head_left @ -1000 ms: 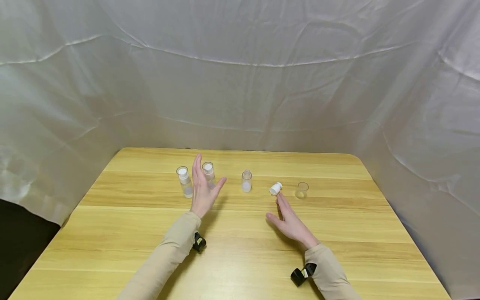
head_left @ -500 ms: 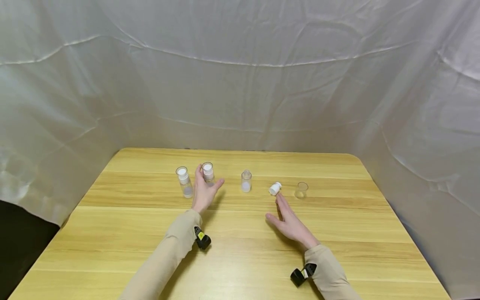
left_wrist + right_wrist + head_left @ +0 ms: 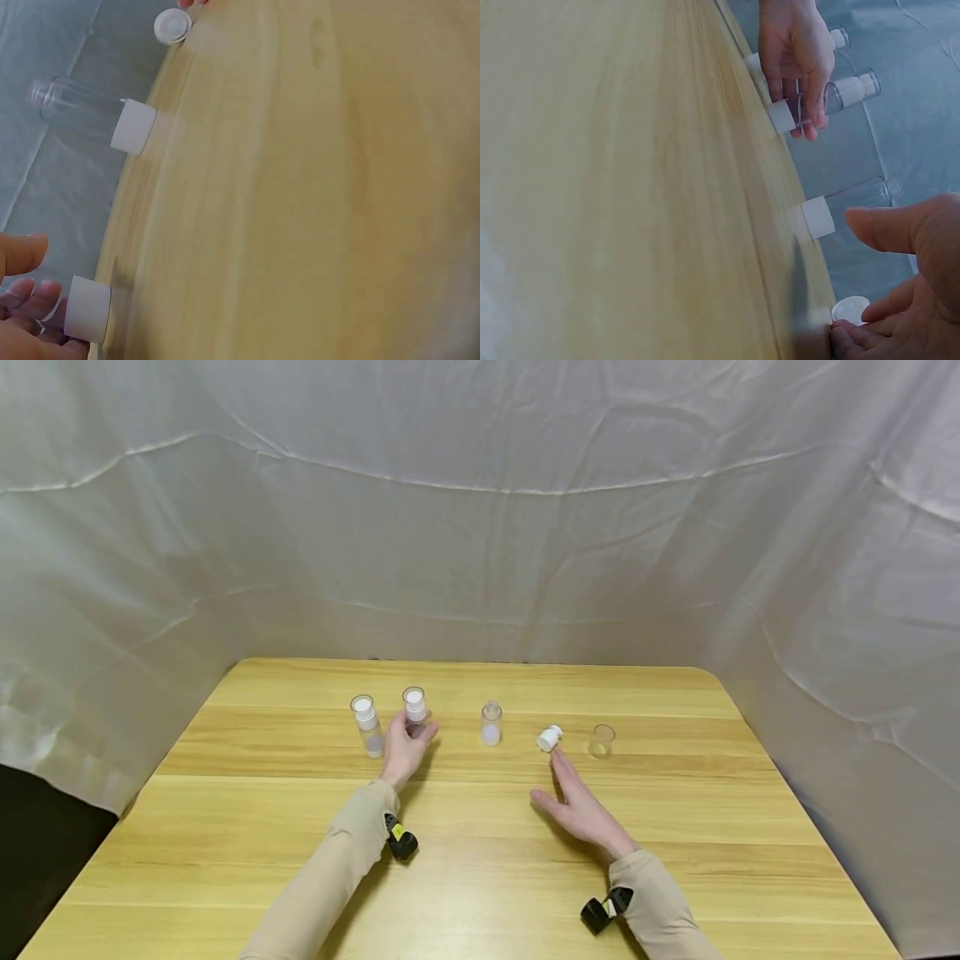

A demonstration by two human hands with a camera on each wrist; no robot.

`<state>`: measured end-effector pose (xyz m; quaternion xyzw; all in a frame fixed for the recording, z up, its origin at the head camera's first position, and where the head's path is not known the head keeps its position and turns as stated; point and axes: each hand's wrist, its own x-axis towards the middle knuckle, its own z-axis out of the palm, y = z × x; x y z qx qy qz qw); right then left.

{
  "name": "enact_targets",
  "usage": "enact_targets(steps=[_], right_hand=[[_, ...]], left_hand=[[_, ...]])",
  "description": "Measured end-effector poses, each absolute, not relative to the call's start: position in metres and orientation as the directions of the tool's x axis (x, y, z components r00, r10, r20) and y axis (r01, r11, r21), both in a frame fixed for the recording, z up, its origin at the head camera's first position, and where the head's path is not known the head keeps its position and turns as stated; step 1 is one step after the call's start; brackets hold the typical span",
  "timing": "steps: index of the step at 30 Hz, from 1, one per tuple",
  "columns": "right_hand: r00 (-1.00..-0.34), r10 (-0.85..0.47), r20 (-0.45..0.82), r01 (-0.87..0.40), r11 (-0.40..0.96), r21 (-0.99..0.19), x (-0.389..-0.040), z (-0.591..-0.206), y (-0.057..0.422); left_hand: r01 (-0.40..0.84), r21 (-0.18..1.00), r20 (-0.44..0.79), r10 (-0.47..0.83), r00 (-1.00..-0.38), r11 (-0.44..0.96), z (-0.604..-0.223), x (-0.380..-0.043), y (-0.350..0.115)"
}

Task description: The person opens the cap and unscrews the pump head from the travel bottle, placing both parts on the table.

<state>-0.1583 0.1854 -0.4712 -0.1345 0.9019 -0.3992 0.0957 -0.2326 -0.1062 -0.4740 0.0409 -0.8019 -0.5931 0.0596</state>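
Note:
At the table's left my left hand [image 3: 402,752] curls its fingers round a clear pump bottle [image 3: 415,703] with a white pump and white base [image 3: 88,309]. The thumb [image 3: 24,253] lies along the near side; whether it presses the bottle is unclear. That bottle stands upright on the table. My right hand [image 3: 581,806] lies with straight fingers, their tips at a white pump head [image 3: 550,738] lying on its side. Between the hands stands a bottle without its pump [image 3: 491,727], its narrow neck bare. A clear cap [image 3: 602,741] stands right of the pump head.
A second capped pump bottle [image 3: 367,727] stands just left of my left hand. The wooden table [image 3: 480,860] reaches toward me. A pale curtain [image 3: 480,552] hangs behind its far edge. Each wrist carries a small black camera [image 3: 597,914].
My left hand has come down from beside the capped pump bottle and its fingers have curled round it. The right hand, pump head, bare bottle and clear cap stay where they were.

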Motion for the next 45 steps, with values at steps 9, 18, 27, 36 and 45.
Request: enact_targets(steps=[9,18,27,36,45], right_hand=[[-0.960,-0.267,0.090,-0.218,0.502,-0.837,-0.157,-0.474,0.182],[-0.926,-0.248,0.285,-0.361,0.359,-0.861,-0.157,-0.466,0.170],[-0.775,-0.444,0.450,-0.553,0.132,-0.823,-0.152,-0.455,0.156],[-0.784,-0.453,0.425,-0.526,0.119,-0.842,-0.150,-0.451,0.145],[-0.778,-0.453,0.435,-0.525,0.089,-0.847,-0.152,-0.450,0.141]], left_hand=[[0.065,0.950,0.066,0.008,-0.998,0.307,-0.476,-0.210,-0.096],[0.165,0.954,0.077,0.328,-0.942,0.249,-0.476,-0.179,-0.069],[0.242,0.941,0.028,0.654,-0.756,0.239,-0.474,-0.167,-0.055],[0.263,0.935,0.042,0.664,-0.747,0.237,-0.473,-0.167,-0.054],[0.264,0.940,0.058,0.664,-0.746,0.214,-0.478,-0.168,-0.058]])
